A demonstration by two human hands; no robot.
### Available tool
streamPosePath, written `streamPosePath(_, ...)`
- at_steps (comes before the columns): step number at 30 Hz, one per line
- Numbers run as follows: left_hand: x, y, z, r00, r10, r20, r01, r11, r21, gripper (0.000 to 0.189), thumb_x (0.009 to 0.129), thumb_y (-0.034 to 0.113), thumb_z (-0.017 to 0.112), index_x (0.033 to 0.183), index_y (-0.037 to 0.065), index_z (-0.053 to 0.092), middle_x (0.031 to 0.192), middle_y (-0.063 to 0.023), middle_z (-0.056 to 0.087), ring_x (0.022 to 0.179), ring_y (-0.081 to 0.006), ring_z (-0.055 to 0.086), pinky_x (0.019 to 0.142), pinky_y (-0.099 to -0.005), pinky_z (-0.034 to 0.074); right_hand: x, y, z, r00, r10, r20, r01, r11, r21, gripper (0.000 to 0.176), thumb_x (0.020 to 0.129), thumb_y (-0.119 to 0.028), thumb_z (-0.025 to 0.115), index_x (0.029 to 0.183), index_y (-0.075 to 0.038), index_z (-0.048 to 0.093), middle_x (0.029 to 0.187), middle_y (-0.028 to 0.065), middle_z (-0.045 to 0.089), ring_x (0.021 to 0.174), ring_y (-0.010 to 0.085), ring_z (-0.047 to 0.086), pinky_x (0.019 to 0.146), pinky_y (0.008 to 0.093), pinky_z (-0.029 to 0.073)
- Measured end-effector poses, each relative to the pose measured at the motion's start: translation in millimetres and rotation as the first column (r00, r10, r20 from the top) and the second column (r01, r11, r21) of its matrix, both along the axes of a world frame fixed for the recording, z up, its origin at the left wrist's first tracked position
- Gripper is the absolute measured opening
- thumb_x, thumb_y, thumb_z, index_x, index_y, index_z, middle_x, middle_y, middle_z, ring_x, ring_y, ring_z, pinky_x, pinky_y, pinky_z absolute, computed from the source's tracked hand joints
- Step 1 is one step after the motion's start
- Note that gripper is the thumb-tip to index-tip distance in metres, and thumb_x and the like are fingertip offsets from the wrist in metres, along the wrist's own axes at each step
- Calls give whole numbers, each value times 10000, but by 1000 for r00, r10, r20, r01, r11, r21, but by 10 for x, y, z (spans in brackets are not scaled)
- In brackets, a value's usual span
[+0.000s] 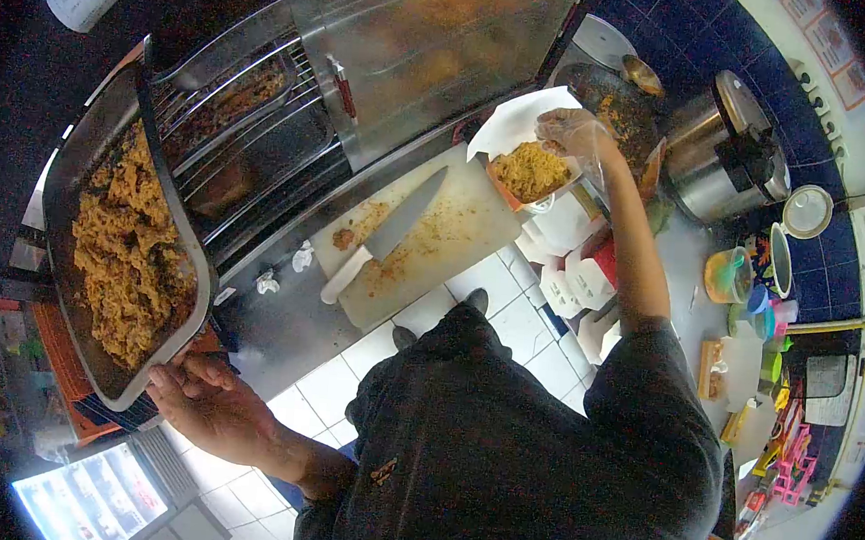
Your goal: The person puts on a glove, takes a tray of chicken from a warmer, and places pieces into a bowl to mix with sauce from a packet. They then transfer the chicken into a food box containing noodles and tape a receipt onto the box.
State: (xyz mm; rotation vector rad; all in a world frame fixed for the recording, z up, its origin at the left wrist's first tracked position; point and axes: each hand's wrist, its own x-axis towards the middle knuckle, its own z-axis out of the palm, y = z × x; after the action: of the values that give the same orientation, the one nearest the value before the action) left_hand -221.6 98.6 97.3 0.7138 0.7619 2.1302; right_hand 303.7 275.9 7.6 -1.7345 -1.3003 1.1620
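My left hand is at the near corner of a metal tray at the left, its fingers curled at the rim. Shredded golden-brown food fills much of the tray. In a clear plastic glove, my right hand is over an open white takeaway box at the upper centre, fingers drawn together; anything between them is too small to make out. Yellow rice-like food fills the box. Left of the box, a knife with a white handle lies on a crumb-strewn cutting board.
Stacked white boxes stand below the filled box. A steel cooker and a dark pan are at the upper right. Plastic tubs sit at the right. An open cabinet with wire racks is behind the board.
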Motion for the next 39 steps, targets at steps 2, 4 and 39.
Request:
streamPosePath(2,3,1,-8,998,-62,-11,62,997,42,262,930,223,603,1061,-3,577,924,-67,625,757,-107,557,655,-201,480,-54,-13,18,1000,-6,28,6,1000,-8,326,870,-264,688,1097,-33,650,867,47,683,680,113,626,570,240,506)
streamPosePath(4,126,34,78,990,142,10,-141,989,-51,273,931,224,602,1067,-10,579,938,-76,638,781,-120,578,683,-207,487,-101,-21,59,999,-5,53,8,998,-56,326,870,-252,688,1103,-28,647,857,45,684,682,115,632,570,238,509)
streamPosePath(39,-388,1242,519,990,18,-143,-15,1000,17,234,986,222,512,942,0,453,901,-203,650,580,-200,622,508,-289,505,-3649,-311,1861,741,642,-200,-410,667,622,547,966,-430,475,1258,29,531,1199,184,611,1124,274,580,997,375,438)
